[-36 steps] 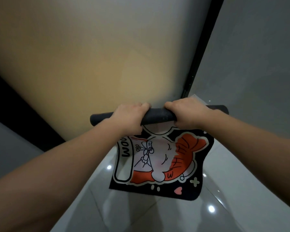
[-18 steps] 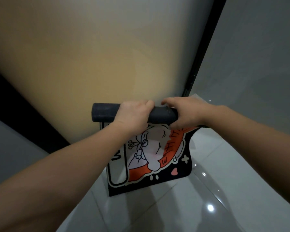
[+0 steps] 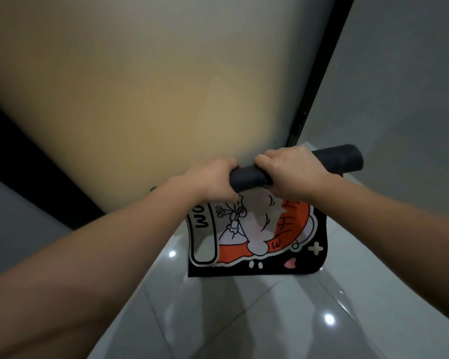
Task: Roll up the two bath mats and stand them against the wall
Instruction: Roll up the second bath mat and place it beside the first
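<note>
A black bath mat (image 3: 259,237) with an orange and white cartoon print is held up in the air, its top part wound into a dark roll. My left hand (image 3: 213,182) grips the roll near its left end, which the hand hides. My right hand (image 3: 293,172) grips the roll just beside it, and the roll's right end sticks out past that hand. The unrolled part hangs down above the floor, its lower edge curling. A second mat is not visible.
A frosted, yellow-lit glass panel (image 3: 140,99) with a black frame (image 3: 319,81) fills the space ahead. A grey wall (image 3: 405,86) stands to the right. Glossy grey floor tiles (image 3: 257,320) lie below.
The roll has swung from sticking out on the left to sticking out on the right. The hanging flap has shifted and hangs more squarely. Both hands have kept their grip.
</note>
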A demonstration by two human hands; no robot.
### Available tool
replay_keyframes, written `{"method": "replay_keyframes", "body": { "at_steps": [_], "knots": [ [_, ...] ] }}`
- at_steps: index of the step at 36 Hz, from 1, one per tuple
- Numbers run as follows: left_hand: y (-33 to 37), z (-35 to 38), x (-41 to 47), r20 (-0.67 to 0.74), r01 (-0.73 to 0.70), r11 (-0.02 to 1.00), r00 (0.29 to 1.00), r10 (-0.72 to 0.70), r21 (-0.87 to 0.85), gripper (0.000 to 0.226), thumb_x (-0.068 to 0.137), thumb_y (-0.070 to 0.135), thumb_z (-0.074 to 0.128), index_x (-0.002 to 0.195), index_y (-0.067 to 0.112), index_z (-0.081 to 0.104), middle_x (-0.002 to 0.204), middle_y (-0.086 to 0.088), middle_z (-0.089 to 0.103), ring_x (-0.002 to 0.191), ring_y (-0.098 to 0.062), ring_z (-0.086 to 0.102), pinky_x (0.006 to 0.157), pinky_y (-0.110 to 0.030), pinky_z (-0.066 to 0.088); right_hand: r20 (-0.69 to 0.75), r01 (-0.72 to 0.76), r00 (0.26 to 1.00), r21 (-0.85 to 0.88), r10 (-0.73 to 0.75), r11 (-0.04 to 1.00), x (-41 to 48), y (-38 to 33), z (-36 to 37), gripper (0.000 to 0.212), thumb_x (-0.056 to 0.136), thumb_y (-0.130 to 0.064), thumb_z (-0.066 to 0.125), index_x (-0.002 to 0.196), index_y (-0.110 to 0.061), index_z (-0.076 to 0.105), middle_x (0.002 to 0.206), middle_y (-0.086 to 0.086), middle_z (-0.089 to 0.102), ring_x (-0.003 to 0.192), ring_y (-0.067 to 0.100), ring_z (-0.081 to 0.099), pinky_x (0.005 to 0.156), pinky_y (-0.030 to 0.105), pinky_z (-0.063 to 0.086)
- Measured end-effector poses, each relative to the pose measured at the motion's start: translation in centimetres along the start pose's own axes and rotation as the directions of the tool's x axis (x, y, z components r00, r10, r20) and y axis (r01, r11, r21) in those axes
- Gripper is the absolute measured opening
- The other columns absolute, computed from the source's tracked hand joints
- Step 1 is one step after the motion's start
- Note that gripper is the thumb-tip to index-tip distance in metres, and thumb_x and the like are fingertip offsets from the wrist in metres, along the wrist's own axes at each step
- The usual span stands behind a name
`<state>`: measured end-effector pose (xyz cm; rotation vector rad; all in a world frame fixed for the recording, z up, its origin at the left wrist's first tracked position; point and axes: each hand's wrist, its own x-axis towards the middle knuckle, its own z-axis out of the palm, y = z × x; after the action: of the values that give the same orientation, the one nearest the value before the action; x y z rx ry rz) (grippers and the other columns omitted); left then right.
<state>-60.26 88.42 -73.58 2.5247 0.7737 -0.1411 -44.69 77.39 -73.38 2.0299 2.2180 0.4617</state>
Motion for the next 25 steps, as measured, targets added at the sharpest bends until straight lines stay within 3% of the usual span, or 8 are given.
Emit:
{"method": "replay_keyframes", "body": {
  "at_steps": [3,7,12,16,20,25],
  "knots": [
    [-0.1,-0.2,0.0,0.021,0.029,0.999,0.999,-0.028,-0.028,0.047,0.069,0.023,0.074,0.112,0.026,0.054,0.095,-0.001,0.063,0.084,-0.022,0.061,0.073,-0.035,0.053,-0.013,0.005,1.0,-0.003,-0.005,1.0,0.0,-0.4,0.0,0.022,0.078,-0.026,0.063,0.097,-0.016,0.055,0.082,0.004,0.061,0.066,0.028,0.061,0.049,0.032,0.03],
    [-0.1,0.3,-0.1,-0.05,0.004,0.991,0.999,0.002,0.132,0.031,0.072,0.024,0.067,0.101,0.025,0.056,0.087,-0.002,0.063,0.079,-0.025,0.061,0.065,-0.033,0.05,0.061,-0.008,0.998,0.02,0.007,1.0,0.0,-0.6,-0.2,0.026,0.081,-0.026,0.06,0.105,-0.018,0.052,0.091,0.003,0.059,0.075,0.027,0.061,0.054,0.033,0.037],
    [-0.2,1.4,-0.5,-0.247,-0.04,0.892,0.954,0.168,0.45,0.03,0.083,0.029,0.059,0.111,0.023,0.05,0.099,-0.002,0.065,0.088,-0.027,0.062,0.062,-0.031,0.037,0.345,-0.154,0.937,0.251,0.061,0.956,0.8,-0.4,-1.3,0.044,0.071,-0.036,0.069,0.111,-0.029,0.051,0.093,-0.004,0.058,0.085,0.022,0.059,0.068,0.035,0.049],
    [0.3,1.9,-0.8,-0.375,-0.044,0.846,0.883,0.283,0.532,0.028,0.082,0.024,0.057,0.109,0.02,0.049,0.103,-0.001,0.062,0.089,-0.027,0.059,0.063,-0.033,0.033,0.499,-0.323,0.863,0.43,0.076,0.843,0.9,0.2,-2.6,0.055,0.069,-0.036,0.079,0.115,-0.027,0.051,0.094,-0.003,0.059,0.081,0.02,0.056,0.068,0.03,0.043],
    [0.3,2.0,-0.8,-0.401,-0.055,0.832,0.857,0.322,0.551,0.03,0.079,0.023,0.059,0.108,0.019,0.052,0.1,0.0,0.063,0.087,-0.027,0.059,0.068,-0.035,0.039,0.512,-0.365,0.854,0.456,0.097,0.812,0.8,0.6,-2.2,0.045,0.068,-0.031,0.079,0.106,-0.024,0.058,0.091,-0.001,0.063,0.081,0.019,0.059,0.066,0.03,0.046],
    [-0.1,2.1,-0.5,-0.361,-0.044,0.845,0.892,0.273,0.532,0.036,0.078,0.029,0.063,0.11,0.022,0.049,0.103,0.001,0.059,0.091,-0.025,0.058,0.07,-0.035,0.041,0.445,-0.335,0.883,0.375,0.148,0.864,0.7,0.1,-1.1,0.028,0.068,-0.029,0.07,0.093,-0.028,0.057,0.079,-0.004,0.063,0.075,0.021,0.061,0.067,0.034,0.052]
  ]
}}
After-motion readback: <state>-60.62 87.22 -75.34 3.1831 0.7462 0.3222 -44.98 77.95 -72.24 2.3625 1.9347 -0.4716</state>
